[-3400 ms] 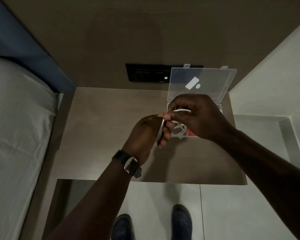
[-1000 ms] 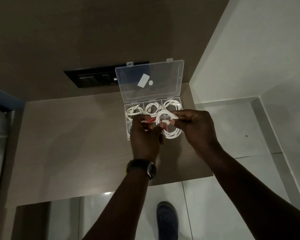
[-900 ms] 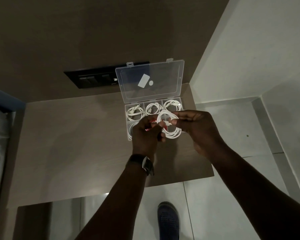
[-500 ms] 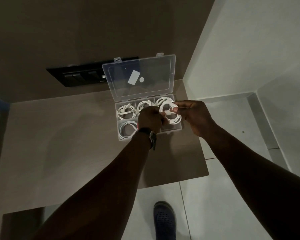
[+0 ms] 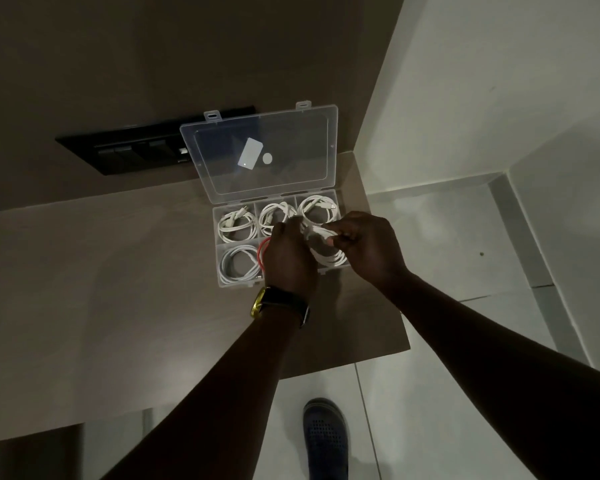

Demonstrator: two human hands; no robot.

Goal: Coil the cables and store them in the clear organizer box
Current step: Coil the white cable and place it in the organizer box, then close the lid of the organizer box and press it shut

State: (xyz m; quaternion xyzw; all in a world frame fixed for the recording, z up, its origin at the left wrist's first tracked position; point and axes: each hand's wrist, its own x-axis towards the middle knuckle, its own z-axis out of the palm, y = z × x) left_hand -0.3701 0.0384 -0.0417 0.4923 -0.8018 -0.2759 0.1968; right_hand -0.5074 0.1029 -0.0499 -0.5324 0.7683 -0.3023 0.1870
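The clear organizer box [image 5: 238,285] sits at the table's far right with its lid [image 5: 260,154] standing open. Three back compartments and the front left one each hold a white coiled cable [image 5: 238,226]. A red cable [image 5: 261,254] shows in the front middle compartment, partly hidden by my left hand [image 5: 288,258]. My right hand [image 5: 369,247] and my left hand both pinch a white coiled cable [image 5: 328,254] over the front right compartment. Whether the coil touches the compartment floor is unclear.
The box stands on a brown wooden table [image 5: 118,271] against a brown wall with a black switch panel [image 5: 129,154]. A white wall [image 5: 482,81] and tiled floor [image 5: 447,258] lie to the right. My shoe [image 5: 326,438] is below the table edge.
Both hands have carried the white coil forward and down from above the box's front edge to the front right compartment. The view has shifted right, away from the bed.
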